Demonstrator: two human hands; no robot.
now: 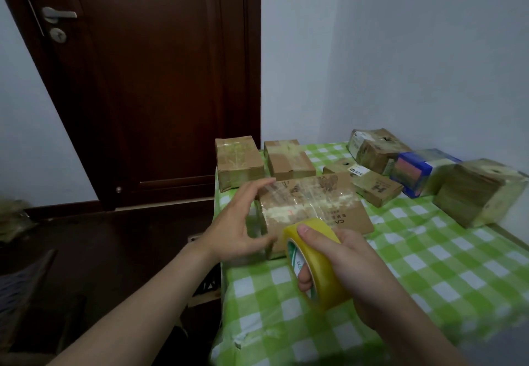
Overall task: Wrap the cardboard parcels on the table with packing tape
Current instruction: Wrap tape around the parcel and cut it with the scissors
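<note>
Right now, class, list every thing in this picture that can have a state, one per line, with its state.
door: shut.
front parcel: closed, tape partly across its top.
tape roll: gripped, strip seems to run onto the front parcel.
right hand: grips the tape roll.
left hand: fingers spread, touching the front parcel's left end.
back-left parcel: closed, taped.
blue box: wrapped in clear tape.

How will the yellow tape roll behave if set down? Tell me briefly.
The tape roll is round and held on edge in the right hand, so released that way it would probably roll; laid flat it should stay. It looks thickly wound, so likely rigid and fairly dense. Its glossy face may slip a little in the grip.
</note>
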